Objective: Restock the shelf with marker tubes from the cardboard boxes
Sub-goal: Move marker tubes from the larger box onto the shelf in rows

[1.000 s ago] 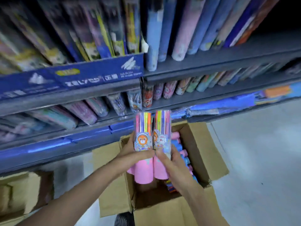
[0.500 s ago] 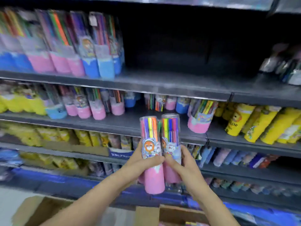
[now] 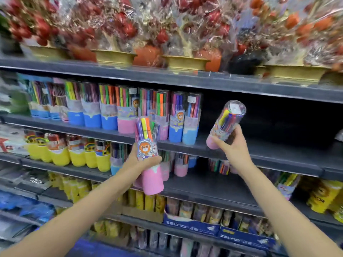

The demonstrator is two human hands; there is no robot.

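My left hand point(image 3: 136, 164) grips a pink-based marker tube point(image 3: 148, 156) with a bear label, held upright in front of the shelving. My right hand point(image 3: 233, 145) grips a second pink-based marker tube point(image 3: 225, 125), tilted with its clear top leaning right, over the dark empty stretch of the second shelf point(image 3: 269, 151). A row of blue- and pink-based marker tubes point(image 3: 118, 112) stands on that shelf to the left of the gap. The cardboard boxes are out of view.
Wrapped red flower arrangements in gold pots point(image 3: 185, 62) fill the top shelf. Yellow-based tubes point(image 3: 78, 154) and small pink tubes point(image 3: 181, 166) stand one shelf lower. Yellow packs point(image 3: 323, 195) sit at lower right, blue display boxes point(image 3: 191, 224) below.
Both hands have risen and parted: the two tubes, held side by side before, are now apart, the right one carried up and right toward the shelf gap. The view has tilted upward.
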